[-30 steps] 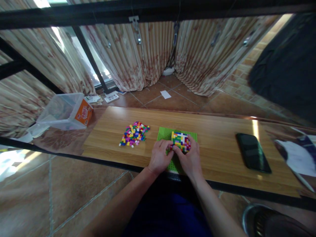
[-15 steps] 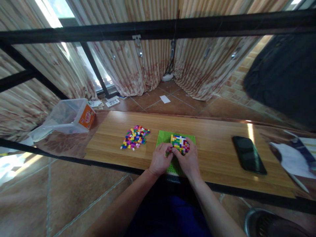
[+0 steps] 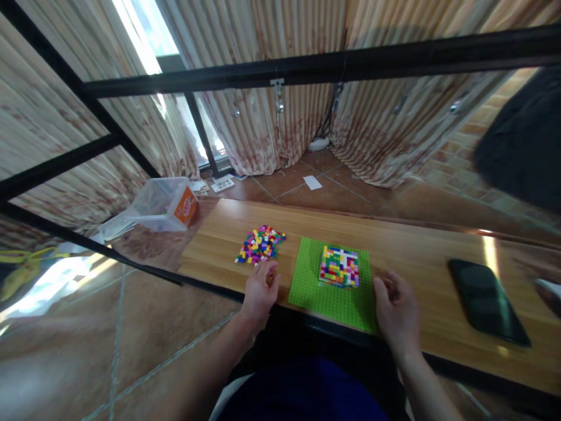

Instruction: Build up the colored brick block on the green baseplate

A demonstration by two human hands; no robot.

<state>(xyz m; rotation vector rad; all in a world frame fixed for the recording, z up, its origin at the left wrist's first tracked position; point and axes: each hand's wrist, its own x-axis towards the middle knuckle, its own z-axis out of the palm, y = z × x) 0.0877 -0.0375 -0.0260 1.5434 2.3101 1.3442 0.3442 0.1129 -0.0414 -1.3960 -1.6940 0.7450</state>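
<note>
A green baseplate (image 3: 332, 292) lies on the wooden table (image 3: 416, 257) in front of me, with a block of many-coloured small bricks (image 3: 339, 266) built on its far half. A loose pile of small bricks (image 3: 260, 244) lies to its left. My left hand (image 3: 259, 291) rests on the table just below the pile, left of the plate, fingers loosely curled with nothing seen in them. My right hand (image 3: 397, 308) hovers at the plate's right edge, fingers half bent and apart, holding nothing.
A black phone (image 3: 482, 302) lies on the table to the right. A clear plastic box (image 3: 162, 203) with an orange label sits on the floor at the left. Black frame bars (image 3: 307, 65) cross overhead; curtains hang behind.
Both hands have come off the brick block and moved apart, the left toward the loose pile, the right to the plate's right edge. My head has turned and the view has shifted.
</note>
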